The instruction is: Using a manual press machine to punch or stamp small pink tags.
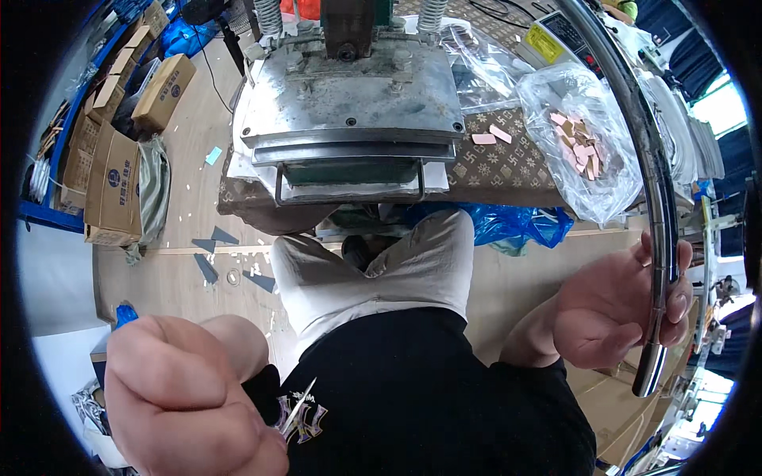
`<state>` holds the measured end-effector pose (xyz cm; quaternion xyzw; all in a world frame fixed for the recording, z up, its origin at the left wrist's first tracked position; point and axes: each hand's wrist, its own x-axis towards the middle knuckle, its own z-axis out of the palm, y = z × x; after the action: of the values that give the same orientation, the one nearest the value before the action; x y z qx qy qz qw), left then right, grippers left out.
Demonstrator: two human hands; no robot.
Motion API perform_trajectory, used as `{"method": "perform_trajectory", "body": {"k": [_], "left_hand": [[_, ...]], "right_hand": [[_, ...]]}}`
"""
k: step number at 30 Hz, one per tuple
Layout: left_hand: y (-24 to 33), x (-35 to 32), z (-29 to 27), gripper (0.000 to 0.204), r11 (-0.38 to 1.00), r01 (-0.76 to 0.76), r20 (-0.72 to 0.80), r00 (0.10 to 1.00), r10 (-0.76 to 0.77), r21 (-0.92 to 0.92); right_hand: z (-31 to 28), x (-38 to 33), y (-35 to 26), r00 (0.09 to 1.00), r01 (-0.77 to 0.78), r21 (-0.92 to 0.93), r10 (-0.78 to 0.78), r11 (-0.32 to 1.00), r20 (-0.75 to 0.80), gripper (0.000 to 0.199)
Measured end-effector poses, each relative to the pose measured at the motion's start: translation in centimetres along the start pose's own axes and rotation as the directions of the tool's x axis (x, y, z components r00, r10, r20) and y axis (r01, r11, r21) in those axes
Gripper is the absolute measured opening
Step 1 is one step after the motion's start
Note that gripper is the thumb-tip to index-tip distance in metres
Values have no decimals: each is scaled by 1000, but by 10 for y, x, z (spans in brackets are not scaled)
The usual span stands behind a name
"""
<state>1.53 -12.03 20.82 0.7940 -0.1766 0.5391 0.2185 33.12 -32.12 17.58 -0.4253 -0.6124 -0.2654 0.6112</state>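
Observation:
My right hand (607, 313) is closed round the lower part of a long, shiny metal lever (652, 190), which curves down from the upper right. At the lower left, close to the camera, my left hand (186, 401) is a closed fist. From it sticks a thin, pointed silver tool (300, 407); the rest of the tool is hidden in the fingers. In front of me stands a heavy press with a thick metal plate (349, 91). Below the plate sits a slide-out tray with a bent metal handle (422, 181). Between plate and tray only a narrow gap shows.
On the patterned cloth (508, 170) lie small pink pieces (494, 136). A clear plastic bag (615, 190) holds more pieces. A control box (559, 40) stands behind. Cardboard boxes (111, 186) line the left side. Dark offcuts (206, 268) and pale scraps litter the floor.

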Motion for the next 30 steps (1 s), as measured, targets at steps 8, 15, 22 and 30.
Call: {"method": "perform_trajectory", "body": {"k": [8, 15, 22, 30], "left_hand": [[-3, 51, 5, 23, 1000, 22, 324, 946, -17, -12], [2, 67, -3, 18, 999, 42, 400, 916, -34, -13], [10, 47, 23, 27, 956, 131, 106, 981, -164, 261], [-49, -54, 56, 29, 734, 565, -137, 818, -559, 377]], "right_hand": [[-1, 3, 3, 1000, 17, 40, -17, 999, 16, 45], [10, 0, -3, 988, -51, 71, 61, 996, -139, 37], [3, -5, 10, 996, 86, 22, -85, 996, -41, 41], [11, 3, 1, 995, 15, 218, 6, 976, -97, 48]]}}
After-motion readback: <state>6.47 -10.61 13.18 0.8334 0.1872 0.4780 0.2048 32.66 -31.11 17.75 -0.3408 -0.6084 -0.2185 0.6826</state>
